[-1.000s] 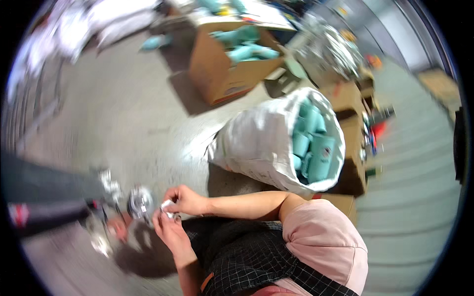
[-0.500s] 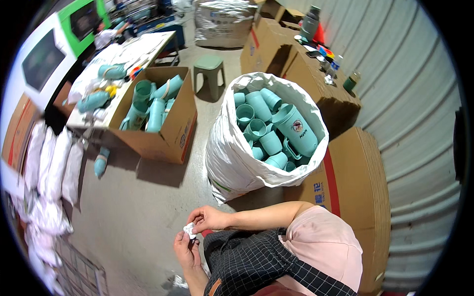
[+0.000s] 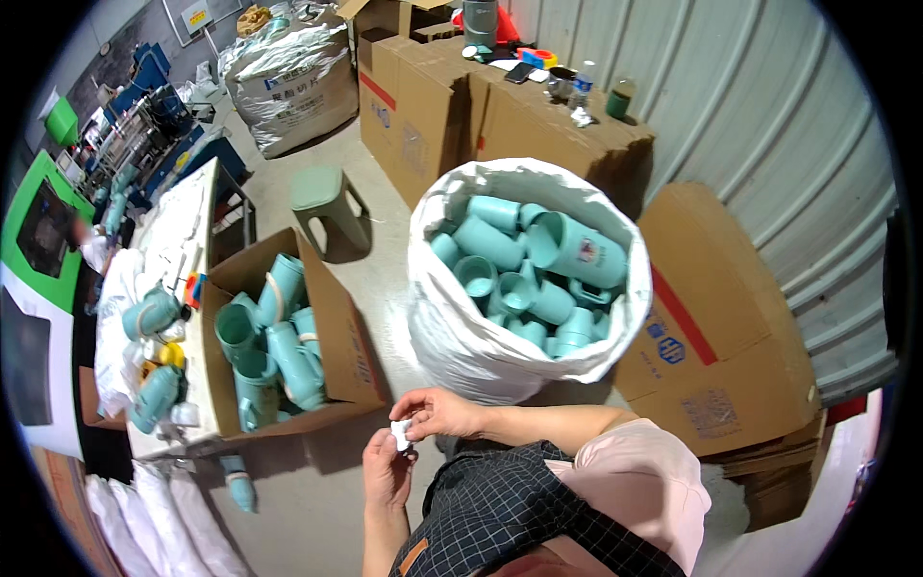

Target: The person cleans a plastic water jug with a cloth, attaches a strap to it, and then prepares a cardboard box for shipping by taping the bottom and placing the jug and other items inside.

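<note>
Between my two hands is a small white crumpled piece (image 3: 401,435), perhaps paper or tissue; its kind is too small to tell. My right hand (image 3: 444,413) pinches it from above with thumb and fingers. My left hand (image 3: 386,471) grips it from below, fingers curled. Both hands are in front of my checked apron (image 3: 510,490). Just beyond them stands a large white woven sack (image 3: 461,351), its mouth wide and rolled. Inside lie many teal plastic cups (image 3: 490,240) and a larger teal jug-like body (image 3: 588,252) with a printed picture.
To the left, an open cardboard box (image 3: 336,337) holds teal handled jugs (image 3: 288,361). Behind it are a green stool (image 3: 322,192) and a white-covered worktable (image 3: 178,231). Cartons (image 3: 423,106) line the corrugated wall, with bottles on top. A teal piece (image 3: 237,484) lies on the floor.
My view has turned, so the box and stool sit nearer and lower in the picture. Both hands have shifted slightly right in it, still pinching the white piece.
</note>
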Tool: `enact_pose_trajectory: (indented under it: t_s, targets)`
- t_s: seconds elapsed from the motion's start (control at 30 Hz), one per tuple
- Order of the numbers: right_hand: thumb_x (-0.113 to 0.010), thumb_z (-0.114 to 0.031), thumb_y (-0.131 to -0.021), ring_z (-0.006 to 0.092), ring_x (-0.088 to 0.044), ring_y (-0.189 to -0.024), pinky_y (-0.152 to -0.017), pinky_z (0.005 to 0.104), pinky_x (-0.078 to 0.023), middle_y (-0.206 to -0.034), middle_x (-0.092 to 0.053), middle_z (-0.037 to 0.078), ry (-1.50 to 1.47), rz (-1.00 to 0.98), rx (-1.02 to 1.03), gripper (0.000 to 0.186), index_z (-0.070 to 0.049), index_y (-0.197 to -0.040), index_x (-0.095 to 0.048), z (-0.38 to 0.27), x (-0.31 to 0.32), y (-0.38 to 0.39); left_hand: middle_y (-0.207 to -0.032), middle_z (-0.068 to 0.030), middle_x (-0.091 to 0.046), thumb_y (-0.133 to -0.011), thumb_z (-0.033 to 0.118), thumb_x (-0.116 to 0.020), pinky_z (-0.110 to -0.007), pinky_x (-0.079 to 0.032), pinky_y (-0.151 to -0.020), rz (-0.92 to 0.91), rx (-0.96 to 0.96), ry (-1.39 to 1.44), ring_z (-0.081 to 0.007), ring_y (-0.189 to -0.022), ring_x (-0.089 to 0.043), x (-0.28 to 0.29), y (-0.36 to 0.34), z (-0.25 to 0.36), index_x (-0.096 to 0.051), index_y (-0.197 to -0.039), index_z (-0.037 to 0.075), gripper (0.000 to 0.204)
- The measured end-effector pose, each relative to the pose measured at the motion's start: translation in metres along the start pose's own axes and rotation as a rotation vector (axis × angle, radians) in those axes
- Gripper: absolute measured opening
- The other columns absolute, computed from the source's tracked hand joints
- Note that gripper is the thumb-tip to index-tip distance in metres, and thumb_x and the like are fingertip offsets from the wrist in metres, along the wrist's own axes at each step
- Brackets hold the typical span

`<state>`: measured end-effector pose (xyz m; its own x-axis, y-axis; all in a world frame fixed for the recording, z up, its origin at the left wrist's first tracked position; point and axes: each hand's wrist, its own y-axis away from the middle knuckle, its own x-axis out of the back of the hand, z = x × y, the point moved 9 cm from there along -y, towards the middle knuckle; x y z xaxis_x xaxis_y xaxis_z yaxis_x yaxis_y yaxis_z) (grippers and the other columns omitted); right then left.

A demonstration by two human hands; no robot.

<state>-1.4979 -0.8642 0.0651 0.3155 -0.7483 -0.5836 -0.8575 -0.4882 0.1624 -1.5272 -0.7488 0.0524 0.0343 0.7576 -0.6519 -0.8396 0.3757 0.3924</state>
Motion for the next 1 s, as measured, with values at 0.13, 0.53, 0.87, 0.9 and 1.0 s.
enact_pose_trajectory:
  t_s: [0.13,0.53,0.87,0.9,1.0]
  targets:
    - [-0.073,-0.005,-0.083,0.0117,-0.062,-0.09,-0.079,0.0266,-0.052,-0.101,-0.067,0.006,0.306,-0.089,0.138,0.029,0.001,-0.11,-0.065,-0.052,-0.02,-0.103,-0.11,-0.01,-0.062,-0.089,0.029,-0.067,-0.03,-0.05,-0.078,0.011,0.032,0.007,-0.0179,-0.094,-0.061,0.016,-0.063,0.085,-0.057,-0.116,-0.003,0.043]
    - [-0.068,-0.001,-0.076,0.0167,-0.058,-0.095,-0.084,0.0279,-0.047,-0.101,-0.061,0.007,0.328,0.492,0.329,0.022,-0.002,-0.098,-0.063,-0.203,0.149,-0.317,-0.091,-0.0051,-0.066,-0.099,0.024,-0.052,-0.024,-0.048,-0.067,0.031,0.092,-0.319,-0.0099,-0.078,-0.058,0.071,-0.335,0.241,-0.061,-0.098,0.005,0.021]
    - [-0.066,-0.015,-0.091,0.0105,-0.055,-0.067,-0.061,0.0247,-0.045,-0.083,-0.061,0.002,0.302,0.679,0.138,0.019,-0.007,-0.104,-0.054,-0.306,0.258,-0.489,-0.085,-0.007,-0.067,-0.094,0.022,-0.058,-0.027,-0.049,-0.061,0.233,-0.06,-0.322,-0.0137,-0.07,-0.06,0.136,-0.616,0.378,-0.063,-0.094,0.002,0.021]
    - [-0.066,-0.014,-0.091,0.0119,-0.057,-0.07,-0.06,0.0251,-0.046,-0.087,-0.063,0.004,0.338,0.643,0.113,0.019,-0.007,-0.103,-0.054,-0.316,0.262,-0.518,-0.083,-0.0066,-0.067,-0.093,0.021,-0.058,-0.028,-0.05,-0.062,0.261,-0.123,-0.298,-0.0148,-0.068,-0.061,0.149,-0.642,0.38,-0.063,-0.093,0.001,0.021]
    - [-0.066,-0.014,-0.09,0.0127,-0.058,-0.071,-0.061,0.0264,-0.048,-0.088,-0.062,0.004,0.411,0.533,0.001,0.019,-0.007,-0.103,-0.054,-0.331,0.315,-0.605,-0.084,-0.0118,-0.069,-0.09,0.022,-0.062,-0.034,-0.052,-0.066,0.443,-0.267,-0.624,-0.0201,-0.074,-0.065,0.2,-0.707,0.392,-0.063,-0.091,0.0,0.022]
